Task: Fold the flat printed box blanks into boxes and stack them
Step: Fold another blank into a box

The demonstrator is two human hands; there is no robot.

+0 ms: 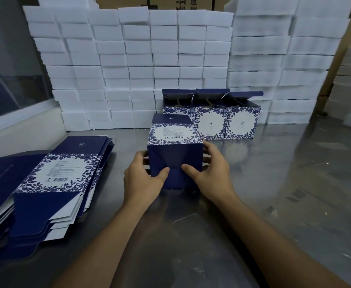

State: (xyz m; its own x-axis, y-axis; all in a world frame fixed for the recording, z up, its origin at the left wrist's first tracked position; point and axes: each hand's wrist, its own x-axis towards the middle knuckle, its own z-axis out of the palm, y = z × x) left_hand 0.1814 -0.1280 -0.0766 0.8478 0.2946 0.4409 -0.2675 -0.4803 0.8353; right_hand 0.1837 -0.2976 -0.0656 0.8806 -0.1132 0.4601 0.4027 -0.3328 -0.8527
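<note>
The box lies tipped on its side on the counter, just in front of the row of three finished boxes, which I take as the landmark. Its dark blue bottom faces the person, and the panel with the barcode faces up. That pose likely serves to lock the bottom flaps: both thumbs press on the blue end where the flaps meet.

The left hand grips the box's left edge, fingers curled round the side. The right hand holds the right edge the same way, so the box is clamped between them.

Its long axis runs away from the person, toward the row, with what looks like the top flap at the far end.

The pile of flat blanks lies well to the left of the row. White foam blocks are stacked behind it.
</note>
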